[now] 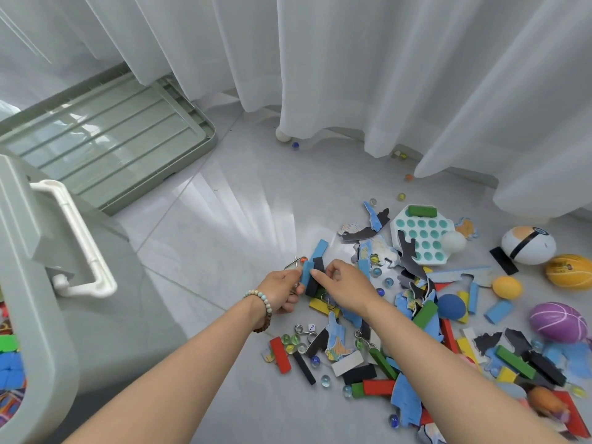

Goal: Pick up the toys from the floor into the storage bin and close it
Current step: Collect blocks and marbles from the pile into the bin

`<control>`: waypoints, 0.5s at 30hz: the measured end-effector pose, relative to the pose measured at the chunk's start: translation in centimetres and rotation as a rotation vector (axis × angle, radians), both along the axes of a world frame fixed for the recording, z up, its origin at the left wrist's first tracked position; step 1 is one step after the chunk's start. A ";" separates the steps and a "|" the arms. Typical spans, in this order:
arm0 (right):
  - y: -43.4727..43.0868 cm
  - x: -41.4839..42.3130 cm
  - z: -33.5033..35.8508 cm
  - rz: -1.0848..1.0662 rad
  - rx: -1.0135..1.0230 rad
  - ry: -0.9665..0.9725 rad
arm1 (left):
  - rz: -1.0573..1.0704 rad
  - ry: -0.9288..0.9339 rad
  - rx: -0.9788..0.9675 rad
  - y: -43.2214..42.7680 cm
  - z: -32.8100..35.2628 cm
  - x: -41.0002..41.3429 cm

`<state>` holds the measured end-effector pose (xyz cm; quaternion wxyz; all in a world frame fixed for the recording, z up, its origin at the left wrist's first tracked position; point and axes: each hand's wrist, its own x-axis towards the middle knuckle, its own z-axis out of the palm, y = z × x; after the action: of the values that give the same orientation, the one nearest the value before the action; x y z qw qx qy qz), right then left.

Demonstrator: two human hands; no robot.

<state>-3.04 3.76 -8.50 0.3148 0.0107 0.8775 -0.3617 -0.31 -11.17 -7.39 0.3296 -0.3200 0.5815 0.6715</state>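
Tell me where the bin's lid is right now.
In the head view, the lid lies flat on the floor at upper left, behind the open storage bin, its far edge tucked under the white curtain.

Storage bin (38, 315) at left; lid (109, 149) behind it; toy pile (432, 315) right, before curtain (384, 75).

our forearms are bare, with no sleeves reaching them. on our left wrist (256, 310) we wear a beaded bracelet (263, 307), pale round beads on top and darker brown ones below. our right hand (344, 285) is bare.
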 end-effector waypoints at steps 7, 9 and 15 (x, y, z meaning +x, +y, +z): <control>0.1 0.5 -0.4 -0.011 -0.200 -0.027 | -0.070 0.004 -0.034 0.5 -0.1 0.5; -0.2 0.8 -0.6 0.006 -0.209 -0.007 | -0.061 -0.003 -0.017 0.8 -0.1 0.5; 0.5 0.7 0.0 -0.209 -0.329 -0.002 | 0.025 0.035 0.000 0.9 0.4 0.1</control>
<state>-2.29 4.28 -8.50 0.2738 0.0505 0.8002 -0.5311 -0.24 -10.29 -7.00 0.3110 -0.3151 0.5832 0.6811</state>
